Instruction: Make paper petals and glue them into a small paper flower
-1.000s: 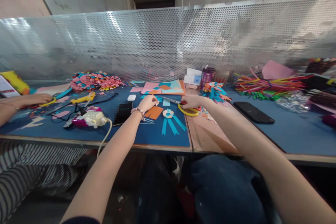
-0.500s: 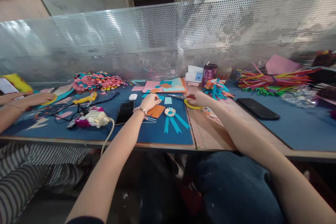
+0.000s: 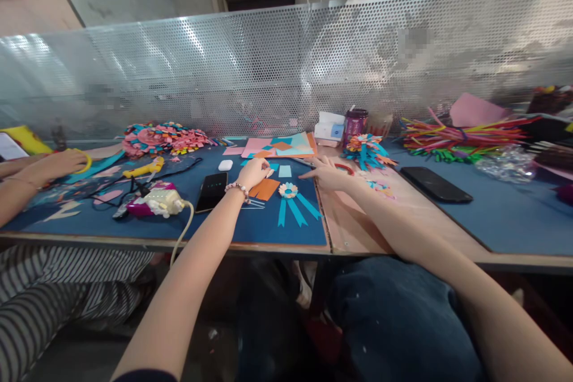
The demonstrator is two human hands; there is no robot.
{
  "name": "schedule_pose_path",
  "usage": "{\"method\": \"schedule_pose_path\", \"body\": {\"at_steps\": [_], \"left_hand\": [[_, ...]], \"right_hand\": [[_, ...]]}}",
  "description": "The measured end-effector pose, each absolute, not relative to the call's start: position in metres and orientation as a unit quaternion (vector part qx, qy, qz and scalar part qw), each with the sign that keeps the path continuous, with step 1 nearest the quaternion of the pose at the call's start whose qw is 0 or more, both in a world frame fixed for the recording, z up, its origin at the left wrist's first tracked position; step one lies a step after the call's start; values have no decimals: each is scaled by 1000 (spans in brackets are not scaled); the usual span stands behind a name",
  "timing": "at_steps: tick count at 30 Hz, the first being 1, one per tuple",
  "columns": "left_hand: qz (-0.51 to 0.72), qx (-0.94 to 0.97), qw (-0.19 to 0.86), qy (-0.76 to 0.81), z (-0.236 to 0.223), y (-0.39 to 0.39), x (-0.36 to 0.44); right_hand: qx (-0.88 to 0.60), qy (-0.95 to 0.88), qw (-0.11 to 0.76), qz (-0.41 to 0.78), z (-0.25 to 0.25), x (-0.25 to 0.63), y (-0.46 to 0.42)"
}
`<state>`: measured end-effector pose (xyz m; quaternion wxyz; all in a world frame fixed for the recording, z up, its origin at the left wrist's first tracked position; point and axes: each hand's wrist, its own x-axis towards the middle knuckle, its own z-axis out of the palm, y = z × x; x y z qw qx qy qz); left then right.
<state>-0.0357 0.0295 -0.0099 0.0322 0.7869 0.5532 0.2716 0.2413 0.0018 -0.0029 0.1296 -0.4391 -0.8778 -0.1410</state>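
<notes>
looked like paper-cutting: had right hand (image 3: 329, 175) spread at scissors (image 3: 304, 162), couldn't tell if gripping. had left hand (image 3: 253, 173) bunched narrow by orange paper (image 3: 267, 189), couldn't see contents. probably needed scissors steadied.

A bracelet (image 3: 237, 190) of round pale and reddish beads circles the left wrist (image 3: 245, 182), mid-frame. Dark sleeve (image 3: 145, 376), bottom left. Dark-blue trousers (image 3: 398, 316), bottom centre.
</notes>
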Motion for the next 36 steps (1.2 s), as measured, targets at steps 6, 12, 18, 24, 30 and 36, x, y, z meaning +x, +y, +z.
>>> {"method": "schedule_pose_path", "body": {"at_steps": [6, 12, 18, 24, 30, 36], "left_hand": [[264, 803, 42, 533, -10, 29, -36], [279, 797, 37, 535, -5, 24, -31], [264, 851, 13, 453, -4, 27, -17], [200, 875, 17, 441, -11, 34, -12], [206, 879, 27, 428, -11, 35, -12], [183, 875, 41, 446, -11, 35, -12]], "right_hand": [[-409, -900, 106, -107, 5, 247, -1], [-385, -908, 131, -104, 19, 256, 0], [-380, -915, 115, -76, 22, 253, -5], [-395, -912, 95, -58, 24, 259, -6], [-400, -911, 75, -61, 22, 263, -5], [-393, -917, 68, -35, 24, 255, -11]]}}
